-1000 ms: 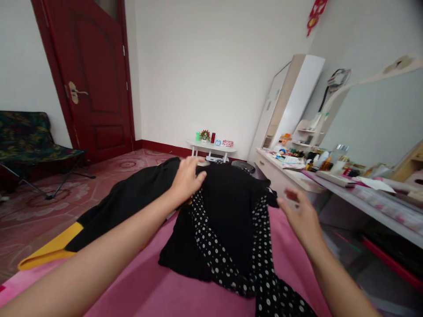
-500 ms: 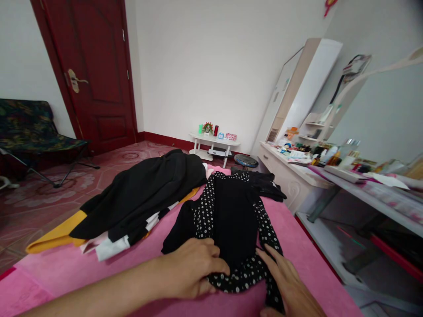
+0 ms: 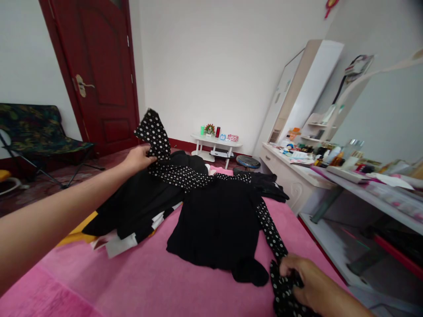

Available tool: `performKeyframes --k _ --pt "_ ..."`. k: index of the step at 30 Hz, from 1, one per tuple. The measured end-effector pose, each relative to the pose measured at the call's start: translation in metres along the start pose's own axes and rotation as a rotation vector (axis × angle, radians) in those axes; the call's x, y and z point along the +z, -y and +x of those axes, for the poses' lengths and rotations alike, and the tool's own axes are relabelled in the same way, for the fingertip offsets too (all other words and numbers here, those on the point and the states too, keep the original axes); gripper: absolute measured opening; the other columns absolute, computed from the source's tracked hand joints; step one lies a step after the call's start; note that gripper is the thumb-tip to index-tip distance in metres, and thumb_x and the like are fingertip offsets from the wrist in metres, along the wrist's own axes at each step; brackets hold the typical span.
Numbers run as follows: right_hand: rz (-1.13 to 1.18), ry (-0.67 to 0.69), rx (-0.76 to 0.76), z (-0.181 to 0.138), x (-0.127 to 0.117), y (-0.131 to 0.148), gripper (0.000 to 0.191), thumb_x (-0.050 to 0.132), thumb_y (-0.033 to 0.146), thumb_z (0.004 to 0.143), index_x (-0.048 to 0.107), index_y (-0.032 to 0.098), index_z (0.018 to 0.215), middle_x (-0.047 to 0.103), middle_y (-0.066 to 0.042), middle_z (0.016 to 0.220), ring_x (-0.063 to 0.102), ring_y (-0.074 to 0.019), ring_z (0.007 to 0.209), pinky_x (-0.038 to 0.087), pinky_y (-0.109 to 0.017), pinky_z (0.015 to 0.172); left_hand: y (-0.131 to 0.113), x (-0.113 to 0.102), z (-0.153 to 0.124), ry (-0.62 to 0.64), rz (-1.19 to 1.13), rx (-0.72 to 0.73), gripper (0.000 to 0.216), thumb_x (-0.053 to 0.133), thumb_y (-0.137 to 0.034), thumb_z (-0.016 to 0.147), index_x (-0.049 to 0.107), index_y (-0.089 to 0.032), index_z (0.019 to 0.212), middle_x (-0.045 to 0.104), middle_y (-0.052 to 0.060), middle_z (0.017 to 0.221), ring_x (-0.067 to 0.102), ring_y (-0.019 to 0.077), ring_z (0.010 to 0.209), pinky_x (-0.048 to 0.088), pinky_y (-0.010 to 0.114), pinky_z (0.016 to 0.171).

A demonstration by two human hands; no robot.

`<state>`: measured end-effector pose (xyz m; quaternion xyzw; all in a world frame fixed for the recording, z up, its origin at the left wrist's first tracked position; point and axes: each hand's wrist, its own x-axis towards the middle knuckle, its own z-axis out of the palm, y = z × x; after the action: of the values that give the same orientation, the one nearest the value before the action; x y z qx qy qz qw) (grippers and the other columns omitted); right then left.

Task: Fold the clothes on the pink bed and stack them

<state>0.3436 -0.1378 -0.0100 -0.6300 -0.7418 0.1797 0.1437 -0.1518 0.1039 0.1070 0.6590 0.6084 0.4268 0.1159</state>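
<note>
A black garment (image 3: 218, 224) with white-dotted sleeves lies spread on a pink bed cover (image 3: 148, 286). My left hand (image 3: 137, 159) is closed on the end of its left dotted sleeve (image 3: 155, 132), held up and out to the left above a pile of clothes. My right hand (image 3: 306, 281) is closed on the end of the right dotted sleeve (image 3: 271, 226), low at the bed's right edge. Both sleeves are stretched outward from the body of the garment.
A pile of black, white and yellow clothes (image 3: 128, 215) lies left of the garment. A dark red door (image 3: 99, 75) and a folding chair (image 3: 36, 136) stand at the left. A small white table (image 3: 216, 145) is by the far wall, a cluttered dresser (image 3: 317, 169) at the right.
Both hands left the garment's lower hem. The left hand pulled one dotted sleeve up and out to the left, the right hand drew the other sleeve toward the bed's right edge.
</note>
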Motion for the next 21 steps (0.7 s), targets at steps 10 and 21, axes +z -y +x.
performKeyframes --k 10,21 --pt "-0.148 -0.753 -0.172 0.075 -0.065 0.028 0.04 0.052 0.043 0.08 0.057 0.022 0.113 0.046 -0.011 0.133 0.043 -0.0278 0.124 0.035 -0.043 0.102 -0.034 0.007 -0.095 -0.131 0.34 0.557 0.031 0.045 -0.029 0.086 0.056 -0.021 0.113 0.055 0.008 0.121 0.049 0.0232 0.113 0.036 0.037 0.1" --pt "0.036 -0.133 -0.034 0.01 0.061 0.036 0.051 0.069 0.045 0.065 0.064 0.021 0.11 0.056 -0.012 0.123 0.049 -0.0309 0.116 0.039 -0.043 0.099 -0.001 0.073 -0.211 0.605 0.02 0.305 0.036 0.062 -0.042 0.075 0.065 -0.02 0.104 0.059 0.01 0.113 0.054 0.0267 0.107 0.041 0.038 0.094"
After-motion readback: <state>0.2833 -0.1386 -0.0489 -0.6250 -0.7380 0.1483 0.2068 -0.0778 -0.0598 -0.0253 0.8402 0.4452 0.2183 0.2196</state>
